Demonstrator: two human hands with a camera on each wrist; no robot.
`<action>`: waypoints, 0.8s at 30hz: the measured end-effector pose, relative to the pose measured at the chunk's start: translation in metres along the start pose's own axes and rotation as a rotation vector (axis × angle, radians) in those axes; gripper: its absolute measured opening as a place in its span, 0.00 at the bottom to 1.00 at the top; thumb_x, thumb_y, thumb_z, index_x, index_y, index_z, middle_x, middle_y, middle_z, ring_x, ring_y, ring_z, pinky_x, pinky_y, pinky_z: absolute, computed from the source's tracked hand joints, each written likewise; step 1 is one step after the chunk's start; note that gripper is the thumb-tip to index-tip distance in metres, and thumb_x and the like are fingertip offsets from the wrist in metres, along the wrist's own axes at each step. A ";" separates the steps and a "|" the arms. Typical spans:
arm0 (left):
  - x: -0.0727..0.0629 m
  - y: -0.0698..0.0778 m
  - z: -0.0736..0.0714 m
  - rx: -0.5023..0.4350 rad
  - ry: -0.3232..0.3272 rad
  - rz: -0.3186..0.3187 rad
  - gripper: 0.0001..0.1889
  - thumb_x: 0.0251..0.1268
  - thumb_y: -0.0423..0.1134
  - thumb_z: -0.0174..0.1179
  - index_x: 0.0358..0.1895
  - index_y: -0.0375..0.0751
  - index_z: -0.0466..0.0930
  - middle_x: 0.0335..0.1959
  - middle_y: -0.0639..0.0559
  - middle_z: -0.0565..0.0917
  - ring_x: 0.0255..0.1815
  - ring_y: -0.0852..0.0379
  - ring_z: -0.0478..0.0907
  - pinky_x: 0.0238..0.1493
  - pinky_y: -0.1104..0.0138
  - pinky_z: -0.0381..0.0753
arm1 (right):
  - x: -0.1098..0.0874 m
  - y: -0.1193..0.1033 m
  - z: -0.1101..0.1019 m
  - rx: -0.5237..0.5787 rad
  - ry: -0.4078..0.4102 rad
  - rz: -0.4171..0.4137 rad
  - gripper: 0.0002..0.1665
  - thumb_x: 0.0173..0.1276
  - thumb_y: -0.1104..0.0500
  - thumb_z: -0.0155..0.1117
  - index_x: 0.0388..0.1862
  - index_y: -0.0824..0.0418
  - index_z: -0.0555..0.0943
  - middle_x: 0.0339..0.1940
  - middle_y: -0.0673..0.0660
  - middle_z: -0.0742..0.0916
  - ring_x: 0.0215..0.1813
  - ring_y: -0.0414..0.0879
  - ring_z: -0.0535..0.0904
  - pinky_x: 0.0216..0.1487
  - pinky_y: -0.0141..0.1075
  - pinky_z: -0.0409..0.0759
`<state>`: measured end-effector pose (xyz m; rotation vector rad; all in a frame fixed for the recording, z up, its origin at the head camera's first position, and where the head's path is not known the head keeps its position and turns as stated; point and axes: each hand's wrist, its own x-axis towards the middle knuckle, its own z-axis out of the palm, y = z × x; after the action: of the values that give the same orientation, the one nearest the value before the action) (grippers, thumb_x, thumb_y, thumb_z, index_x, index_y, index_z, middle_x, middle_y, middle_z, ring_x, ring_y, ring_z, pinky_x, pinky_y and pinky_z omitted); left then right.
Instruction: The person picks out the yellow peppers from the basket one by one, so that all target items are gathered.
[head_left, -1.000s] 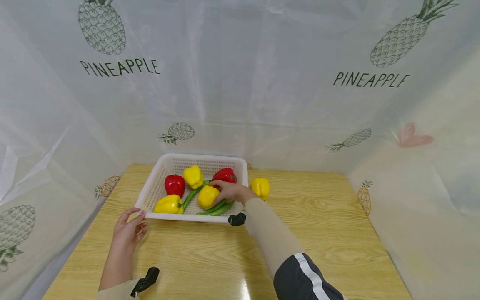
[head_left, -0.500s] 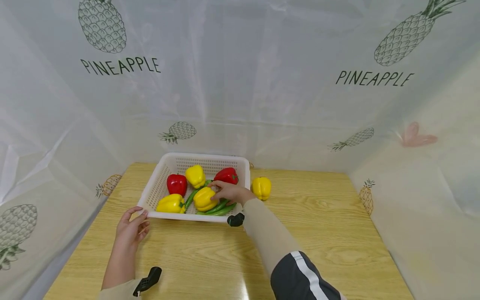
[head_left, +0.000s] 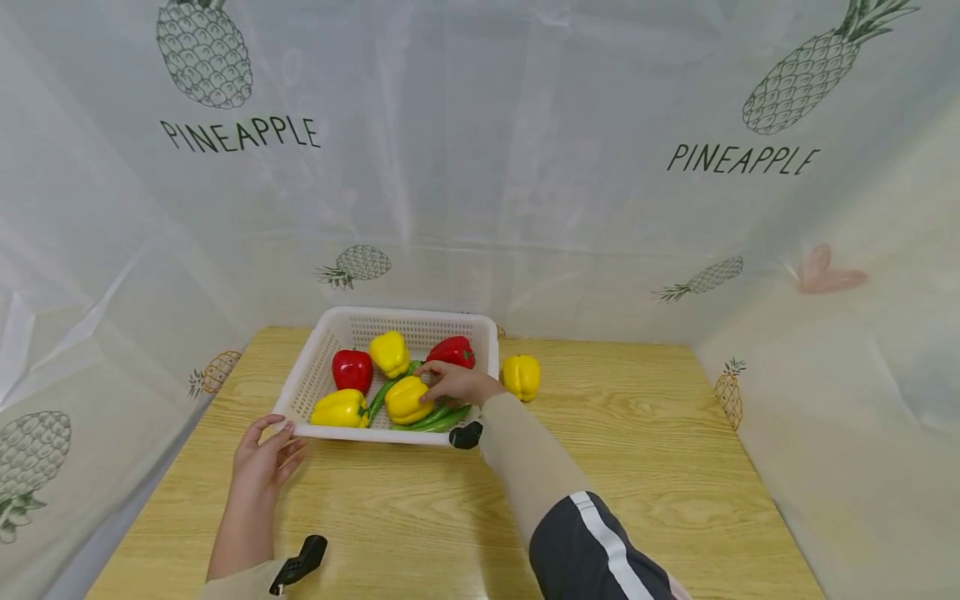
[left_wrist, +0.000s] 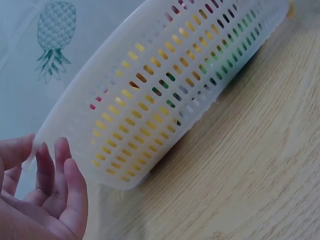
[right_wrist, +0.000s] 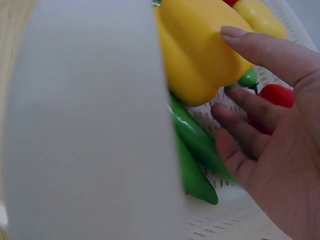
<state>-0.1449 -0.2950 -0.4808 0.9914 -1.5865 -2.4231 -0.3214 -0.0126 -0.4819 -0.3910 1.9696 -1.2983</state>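
In the head view a white plastic basket (head_left: 300,379) holds bell peppers and long green chili peppers (head_left: 442,419). My left hand (head_left: 258,458) pinches its near left corner, and the left wrist view shows the rim between thumb and fingers. My right hand (head_left: 461,383) reaches into the basket over the right side. One fingertip (right_wrist: 235,32) lies against a yellow bell pepper (right_wrist: 200,45); the other fingers spread loosely beside it, above the green chilies (right_wrist: 195,135). A red bell pepper (head_left: 452,352) is just beyond the right hand, with two more yellow ones further left.
Outside the basket, right beside its wall, a yellow bell pepper (head_left: 521,377) stands on the wooden table (head_left: 615,467). Another red bell pepper (head_left: 352,369) sits at the basket's left. A pineapple-print sheet (head_left: 480,167) hangs behind and along both sides of the table.
The yellow bell pepper by my right hand has shifted slightly left and turned more onto its side. The right hand's fingers have loosened from around it. My left hand stays at the basket corner.
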 end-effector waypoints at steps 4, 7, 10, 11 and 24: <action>0.001 -0.001 0.000 0.021 0.005 0.014 0.12 0.72 0.37 0.57 0.53 0.54 0.70 0.29 0.61 0.80 0.31 0.63 0.84 0.38 0.68 0.84 | 0.002 -0.001 0.001 -0.029 0.010 -0.027 0.30 0.62 0.65 0.71 0.62 0.55 0.72 0.64 0.58 0.76 0.57 0.50 0.75 0.51 0.44 0.75; 0.002 -0.002 0.000 0.048 0.009 0.024 0.13 0.72 0.37 0.58 0.54 0.53 0.69 0.29 0.62 0.80 0.31 0.63 0.84 0.38 0.68 0.84 | 0.002 -0.002 0.001 -0.020 0.010 -0.034 0.31 0.61 0.67 0.71 0.62 0.57 0.71 0.64 0.59 0.76 0.59 0.49 0.73 0.47 0.41 0.76; 0.002 -0.002 0.000 0.060 0.011 0.028 0.13 0.71 0.38 0.58 0.54 0.53 0.69 0.30 0.62 0.79 0.31 0.63 0.83 0.39 0.68 0.83 | 0.004 -0.002 0.002 0.003 0.009 -0.037 0.30 0.61 0.69 0.70 0.61 0.58 0.72 0.64 0.58 0.76 0.56 0.49 0.74 0.46 0.39 0.77; 0.002 -0.002 0.000 0.062 0.011 0.031 0.14 0.71 0.38 0.59 0.54 0.53 0.69 0.30 0.62 0.79 0.31 0.63 0.83 0.39 0.68 0.83 | 0.005 -0.002 0.002 0.008 0.009 -0.040 0.30 0.60 0.69 0.70 0.60 0.58 0.72 0.64 0.58 0.76 0.55 0.48 0.74 0.47 0.38 0.77; 0.003 -0.003 -0.001 0.047 0.004 0.022 0.13 0.71 0.38 0.58 0.54 0.54 0.69 0.29 0.62 0.80 0.31 0.63 0.82 0.39 0.69 0.83 | 0.014 0.001 0.002 -0.026 -0.002 -0.074 0.32 0.55 0.73 0.73 0.56 0.57 0.73 0.59 0.55 0.76 0.54 0.50 0.73 0.57 0.38 0.75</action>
<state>-0.1458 -0.2959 -0.4847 0.9801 -1.6509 -2.3787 -0.3292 -0.0224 -0.4889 -0.4818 1.9884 -1.3185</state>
